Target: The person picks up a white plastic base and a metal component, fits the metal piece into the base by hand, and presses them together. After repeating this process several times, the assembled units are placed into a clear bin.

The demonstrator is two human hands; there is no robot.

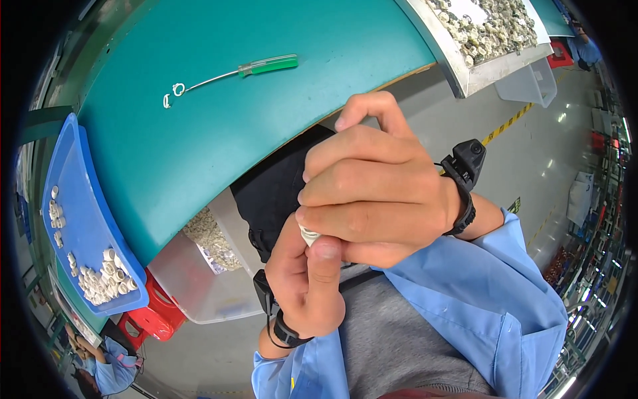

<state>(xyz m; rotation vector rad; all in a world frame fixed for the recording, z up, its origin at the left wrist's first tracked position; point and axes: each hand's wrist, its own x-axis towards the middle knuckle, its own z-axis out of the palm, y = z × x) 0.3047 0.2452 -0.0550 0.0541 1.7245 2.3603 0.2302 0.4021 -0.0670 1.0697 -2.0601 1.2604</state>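
Observation:
Close to my chest, just off the bench edge, both hands meet around a small white ring-shaped part (308,235), mostly covered by fingers. My left hand (306,286) pinches it from below, thumb pressed up against it. From above, the curled fingers of my right hand (379,193) close over it; its index finger is bent and raised. On the green bench top (219,139) lies a screwdriver (269,64) with a green handle, its tip beside a thin white ring (178,89). A second white ring piece (166,101) lies next to that.
A blue tray (93,193) at the left holds many white ring parts (106,282). A metal-edged tray (458,73) at the upper right is full of small off-white parts. Under the bench stands a clear bin (219,302), beside a red stool (159,309). Another person (109,366) sits at lower left.

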